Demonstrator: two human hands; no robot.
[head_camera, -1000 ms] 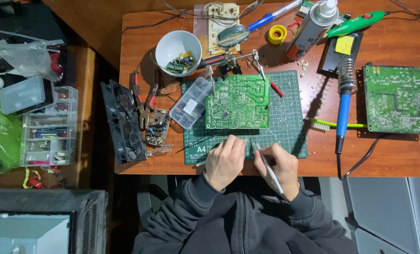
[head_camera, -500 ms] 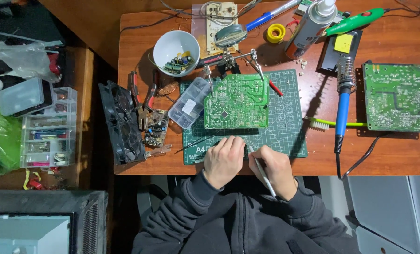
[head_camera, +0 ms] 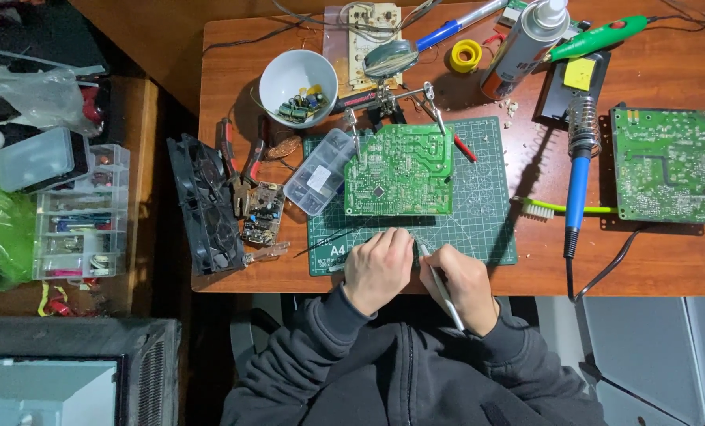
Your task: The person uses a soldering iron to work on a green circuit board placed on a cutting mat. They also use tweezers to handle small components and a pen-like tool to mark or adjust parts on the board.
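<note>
My left hand [head_camera: 377, 268] rests curled on the near edge of the green cutting mat [head_camera: 486, 229], fingers closed on something too small to make out. My right hand [head_camera: 467, 285] sits beside it and grips a thin silver tool [head_camera: 439, 284], tweezers or a pen-like probe, with its tip pointing toward the left fingers. Just beyond both hands a green circuit board [head_camera: 400, 170] is clamped in a helping-hands stand [head_camera: 388, 99] over the mat.
A white bowl of components [head_camera: 297, 87], a clear parts box [head_camera: 319, 171], pliers [head_camera: 238, 154] and a black fan [head_camera: 206, 205] lie left. A blue soldering iron [head_camera: 577, 181], green brush [head_camera: 561, 208], second circuit board [head_camera: 666, 166], spray can [head_camera: 526, 39] and solder spool [head_camera: 466, 56] sit right.
Both hands stay at the mat's near edge. The silver tool in my right hand has tilted slightly, its tip now closer to the left fingers.
</note>
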